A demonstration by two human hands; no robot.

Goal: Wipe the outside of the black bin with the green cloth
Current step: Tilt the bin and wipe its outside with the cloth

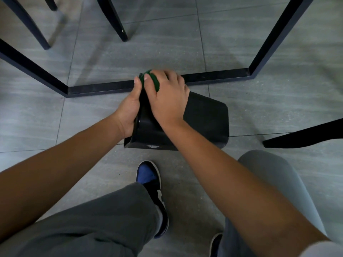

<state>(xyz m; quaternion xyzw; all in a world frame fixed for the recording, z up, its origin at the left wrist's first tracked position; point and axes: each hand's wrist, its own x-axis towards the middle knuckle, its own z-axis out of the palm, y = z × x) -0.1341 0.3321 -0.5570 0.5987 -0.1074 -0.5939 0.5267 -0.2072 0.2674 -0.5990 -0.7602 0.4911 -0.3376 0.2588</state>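
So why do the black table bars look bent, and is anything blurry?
Head view: the wide-angle lens bows the table frame near the picture's edges. Soft, even light gives faint shadows on the floor tiles and a dull sheen on the black bin. The right hand pressing the green cloth looks slightly smeared; the left hand gripping the bin is sharper.

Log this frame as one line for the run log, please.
step: wiping bin exterior | left hand: grips black bin | right hand: presses green cloth on bin | bin: tilted on floor
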